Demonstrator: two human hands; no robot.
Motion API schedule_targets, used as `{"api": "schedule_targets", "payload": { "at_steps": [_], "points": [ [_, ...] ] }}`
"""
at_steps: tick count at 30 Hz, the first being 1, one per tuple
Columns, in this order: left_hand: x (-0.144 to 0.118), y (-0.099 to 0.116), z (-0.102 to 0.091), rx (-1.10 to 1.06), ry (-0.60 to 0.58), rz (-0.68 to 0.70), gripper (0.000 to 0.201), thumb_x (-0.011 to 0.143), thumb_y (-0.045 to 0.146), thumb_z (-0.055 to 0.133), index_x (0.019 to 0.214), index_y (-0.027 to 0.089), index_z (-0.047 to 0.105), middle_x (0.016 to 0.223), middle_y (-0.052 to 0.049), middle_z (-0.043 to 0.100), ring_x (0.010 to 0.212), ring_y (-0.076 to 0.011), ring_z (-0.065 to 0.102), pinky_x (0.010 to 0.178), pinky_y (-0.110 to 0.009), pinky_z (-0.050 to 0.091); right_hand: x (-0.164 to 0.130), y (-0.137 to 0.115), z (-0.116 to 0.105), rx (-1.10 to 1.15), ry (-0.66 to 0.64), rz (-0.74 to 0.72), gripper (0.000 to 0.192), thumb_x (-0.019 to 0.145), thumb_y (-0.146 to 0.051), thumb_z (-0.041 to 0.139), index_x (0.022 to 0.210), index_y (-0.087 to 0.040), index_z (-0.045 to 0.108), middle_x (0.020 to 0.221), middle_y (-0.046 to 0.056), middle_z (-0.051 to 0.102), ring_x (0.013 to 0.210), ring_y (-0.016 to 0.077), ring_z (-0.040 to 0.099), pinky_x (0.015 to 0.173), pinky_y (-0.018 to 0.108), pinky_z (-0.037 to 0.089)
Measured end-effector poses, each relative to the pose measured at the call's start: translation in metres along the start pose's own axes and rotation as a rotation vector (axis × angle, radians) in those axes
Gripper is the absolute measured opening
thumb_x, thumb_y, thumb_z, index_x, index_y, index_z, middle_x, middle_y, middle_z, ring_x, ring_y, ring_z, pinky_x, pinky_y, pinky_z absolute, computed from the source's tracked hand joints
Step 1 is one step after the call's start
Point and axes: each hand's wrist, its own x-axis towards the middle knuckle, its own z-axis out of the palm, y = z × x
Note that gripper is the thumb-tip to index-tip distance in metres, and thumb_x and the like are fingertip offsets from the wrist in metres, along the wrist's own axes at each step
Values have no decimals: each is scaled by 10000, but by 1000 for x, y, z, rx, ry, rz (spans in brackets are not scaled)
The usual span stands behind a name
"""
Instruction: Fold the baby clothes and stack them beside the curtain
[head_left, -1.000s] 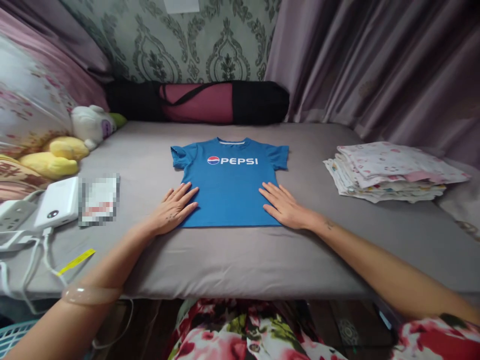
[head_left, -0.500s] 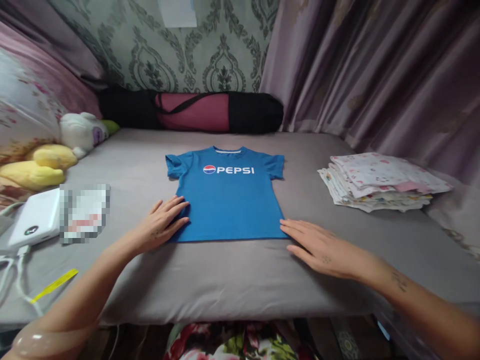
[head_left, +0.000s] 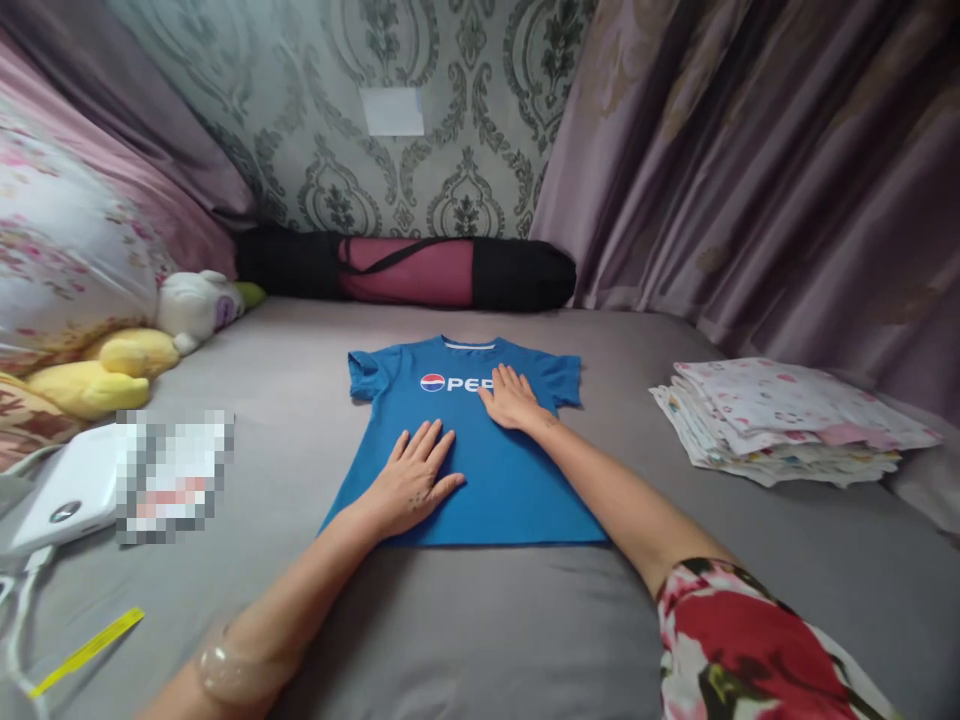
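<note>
A small blue T-shirt [head_left: 517,480] with a white PEPSI logo lies spread flat, front up, on the grey bed sheet [head_left: 480,620]. My left hand [head_left: 414,478] rests palm down on the shirt's lower middle, fingers apart. My right hand [head_left: 511,397] lies flat on the chest, covering the end of the logo, fingers spread toward the collar. Neither hand grips anything.
A stack of folded floral cloths [head_left: 787,420] sits at the right. Yellow and white plush toys [head_left: 127,350] lie at the left, with a white power bank [head_left: 67,490] and cable nearer me. A black and pink roll bag [head_left: 420,270] lies along the back wall. Curtains hang on the right.
Both hands left the shirt's lower side edges and moved onto it, the left to the lower middle and the right up to the chest. The camera came closer.
</note>
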Motion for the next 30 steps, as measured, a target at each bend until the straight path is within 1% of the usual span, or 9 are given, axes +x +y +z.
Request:
{"api": "schedule_targets", "payload": {
  "at_steps": [4, 7, 11, 16, 18, 21, 24, 27, 30],
  "points": [
    [-5, 0, 1, 30, 4, 4, 726, 937, 639, 251, 1495, 180, 316, 1563, -138, 252, 1454, -307, 191, 1156, -520, 190, 44, 1, -2, 8, 51, 99, 747, 971, -520, 162, 1512, -5, 170, 1594, 168, 114, 1469, 274, 68, 1172, 436, 45],
    [-4, 0, 0, 48, 19, 19, 720, 938, 635, 258, 1494, 181, 318, 1557, -137, 269, 1449, -304, 208, 1155, -517, 201, 65, 0, -2, 13, 101, 150, 727, 971, -512, 171, 1509, -24, 203, 1587, 177, 152, 1463, 288, 97, 1163, 472, 61],
    [-4, 0, 3, 35, 62, 31, 713, 932, 639, 283, 1489, 196, 331, 1552, -135, 289, 1444, -306, 228, 1154, -519, 205, 77, 0, 1, -4, 214, 189, 692, 965, -502, 204, 1494, -61, 269, 1569, 176, 225, 1445, 286, 159, 1152, 495, 86],
    [-7, -3, -2, -29, 92, 49, 682, 937, 621, 305, 1473, 203, 364, 1543, -130, 315, 1435, -296, 258, 1155, -500, 233, 73, -10, -5, -37, 180, 220, 678, 972, -478, 222, 1486, -40, 275, 1572, 200, 194, 1451, 302, 135, 1145, 508, 93],
    [-8, -5, -5, -26, 132, 10, 645, 949, 593, 304, 1447, 196, 409, 1530, -132, 343, 1433, -293, 264, 1155, -500, 238, 68, -24, -3, -53, 181, 150, 663, 978, -454, 221, 1487, -33, 274, 1585, 194, 149, 1462, 299, 87, 1153, 494, 60],
    [-8, -8, -6, 16, 182, -148, 646, 957, 573, 295, 1423, 150, 439, 1518, -166, 353, 1437, -317, 244, 1151, -537, 221, 58, -48, 6, -23, 103, -128, 659, 984, -462, 181, 1504, -62, 253, 1598, 141, 133, 1472, 257, 66, 1170, 434, 40],
    [-7, -10, -2, 25, 157, -229, 709, 943, 601, 289, 1446, 113, 396, 1527, -197, 317, 1436, -340, 234, 1143, -557, 221, 55, -65, 14, -1, 48, -327, 649, 987, -456, 152, 1503, -79, 271, 1597, 103, 164, 1474, 224, 70, 1177, 409, 15],
    [-7, -11, 3, 17, 148, -225, 739, 931, 626, 285, 1466, 122, 363, 1537, -201, 294, 1440, -351, 217, 1138, -582, 206, 67, -72, 13, -9, 13, -373, 645, 986, -436, 168, 1504, -64, 262, 1592, 100, 187, 1471, 210, 94, 1181, 375, 19],
    [-7, -11, 8, 16, 177, -226, 727, 930, 623, 295, 1483, 153, 338, 1540, -189, 295, 1443, -353, 207, 1135, -601, 187, 88, -78, 11, -21, -21, -314, 673, 983, -455, 178, 1508, -37, 230, 1594, 119, 166, 1471, 219, 96, 1180, 359, 47]
  ]
}}
